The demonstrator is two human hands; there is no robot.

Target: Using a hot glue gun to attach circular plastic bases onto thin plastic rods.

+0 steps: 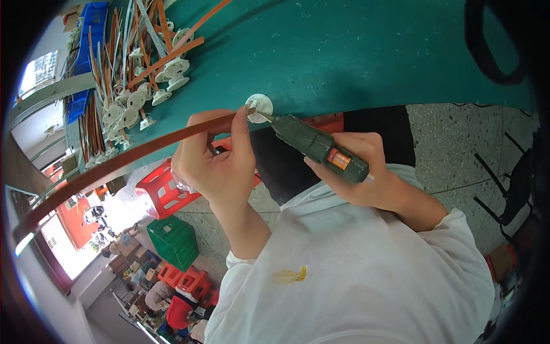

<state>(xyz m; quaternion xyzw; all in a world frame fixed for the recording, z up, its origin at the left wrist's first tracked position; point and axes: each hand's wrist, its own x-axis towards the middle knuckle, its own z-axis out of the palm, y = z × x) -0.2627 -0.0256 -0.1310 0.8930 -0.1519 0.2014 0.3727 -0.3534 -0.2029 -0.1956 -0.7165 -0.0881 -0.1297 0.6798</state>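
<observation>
So I've got the left hand [215, 160] pinching a brown strip [143, 145], right hand [381, 174] gripping a dark-green handheld tool [303, 137], tip [267, 117] by a white disc [264, 101] at the tabletop [366, 51] edge.

On the right, a black chair [519, 189] is set on a speckled floor [444, 140]; at upper left, a window [39, 74] is brightly lit.

One head-worn fisheye view looks steeply down from close above the near edge of the green desk [366, 51].
</observation>
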